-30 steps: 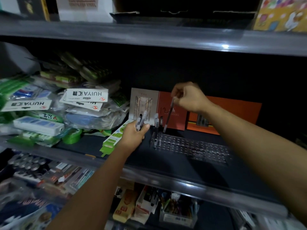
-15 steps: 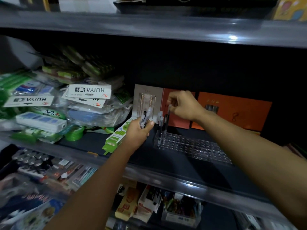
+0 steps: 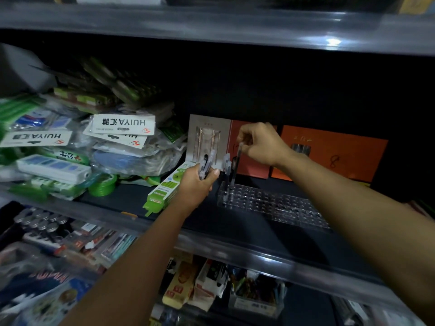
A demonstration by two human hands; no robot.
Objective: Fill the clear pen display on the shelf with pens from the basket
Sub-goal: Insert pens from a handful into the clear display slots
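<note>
The clear pen display [image 3: 270, 204], a flat acrylic block full of holes, lies on the dark middle shelf. One clear-capped pen [image 3: 226, 168] stands in its left end. My right hand [image 3: 261, 143] pinches the top of another pen [image 3: 237, 165], held upright with its tip at the display's left end, beside the standing pen. My left hand [image 3: 197, 184] grips a small bunch of pens [image 3: 206, 167] just left of the display. The basket is out of view.
Bagged stationery with HUIYA labels [image 3: 122, 124] is heaped at the left. A green box [image 3: 164, 190] lies by my left wrist. Orange and beige gift boxes [image 3: 329, 156] stand behind the display. The shelf's front lip [image 3: 235, 250] runs below my arms.
My right hand has lowered its pen from above down into the display's left end. My left hand with the bunch of pens has stayed in place.
</note>
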